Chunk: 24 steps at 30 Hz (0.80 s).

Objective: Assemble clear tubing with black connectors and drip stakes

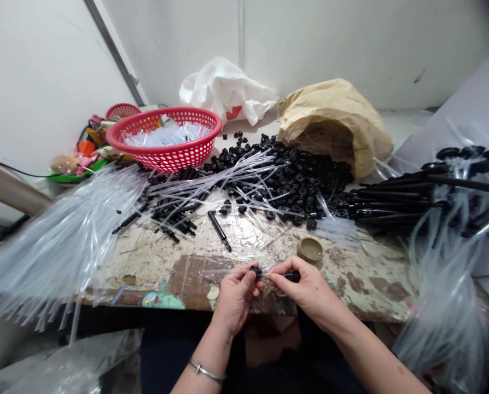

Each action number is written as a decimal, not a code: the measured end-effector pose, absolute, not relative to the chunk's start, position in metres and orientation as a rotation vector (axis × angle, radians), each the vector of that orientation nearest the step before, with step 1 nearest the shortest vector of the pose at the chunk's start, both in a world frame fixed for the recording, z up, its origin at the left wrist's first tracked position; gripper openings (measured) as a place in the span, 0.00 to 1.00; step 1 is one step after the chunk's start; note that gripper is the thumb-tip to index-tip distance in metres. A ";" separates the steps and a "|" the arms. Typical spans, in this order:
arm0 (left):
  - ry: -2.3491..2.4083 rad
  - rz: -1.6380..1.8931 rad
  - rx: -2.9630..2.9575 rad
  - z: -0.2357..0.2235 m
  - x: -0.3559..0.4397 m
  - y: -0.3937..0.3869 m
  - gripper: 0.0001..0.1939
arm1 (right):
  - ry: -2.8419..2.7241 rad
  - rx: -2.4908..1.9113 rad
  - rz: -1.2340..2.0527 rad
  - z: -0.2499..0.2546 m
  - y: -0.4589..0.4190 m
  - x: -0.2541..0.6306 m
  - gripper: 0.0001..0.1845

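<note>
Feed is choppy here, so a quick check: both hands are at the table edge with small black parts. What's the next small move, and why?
Probably press the two parts together. The left hand pinches a black cap, the right hand grips a black stem, and a clear tube runs through the cap, nearly meeting the stem.

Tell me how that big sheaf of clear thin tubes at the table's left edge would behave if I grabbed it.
The sheaf of clear tubes would probably flop: its ends already droop over the table edge. It looks light, being thin hollow plastic. Loose strands fan apart unbound, so some would likely slip from a handful.
</note>
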<state>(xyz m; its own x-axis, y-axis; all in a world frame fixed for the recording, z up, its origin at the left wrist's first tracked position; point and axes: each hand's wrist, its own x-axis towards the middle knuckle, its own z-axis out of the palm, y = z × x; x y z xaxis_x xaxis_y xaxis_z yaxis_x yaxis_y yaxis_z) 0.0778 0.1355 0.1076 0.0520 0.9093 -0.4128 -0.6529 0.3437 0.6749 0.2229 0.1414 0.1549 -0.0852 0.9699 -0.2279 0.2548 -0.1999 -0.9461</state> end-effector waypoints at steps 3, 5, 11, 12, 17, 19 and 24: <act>0.918 1.217 0.340 0.108 0.078 0.136 0.15 | -1.375 -1.516 1.328 0.157 0.141 0.222 0.07; 0.929 1.213 0.333 0.109 0.078 0.136 0.16 | -1.364 -1.521 1.338 0.158 0.142 0.221 0.07; 0.942 1.202 0.353 0.109 0.078 0.137 0.15 | -1.396 -1.550 1.267 0.158 0.140 0.218 0.06; 0.949 1.201 0.360 0.110 0.078 0.137 0.14 | -1.416 -1.543 1.253 0.159 0.139 0.219 0.06; 1.032 1.202 0.355 0.110 0.077 0.140 0.15 | -1.754 -1.384 1.043 0.172 0.130 0.237 0.06; 1.071 1.216 0.324 0.109 0.076 0.142 0.16 | -1.835 -1.357 0.870 0.177 0.127 0.248 0.07; 1.061 1.197 0.329 0.109 0.072 0.144 0.18 | -1.931 -1.431 0.668 0.167 0.119 0.258 0.19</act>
<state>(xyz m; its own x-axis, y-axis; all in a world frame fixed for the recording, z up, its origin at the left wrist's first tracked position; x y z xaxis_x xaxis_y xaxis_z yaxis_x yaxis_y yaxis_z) 0.0723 0.1443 0.1089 -0.0192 0.8707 -0.4915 -0.5927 0.3860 0.7069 0.2579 0.1188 0.1671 -0.2063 0.9597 0.1908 0.6368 0.2798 -0.7184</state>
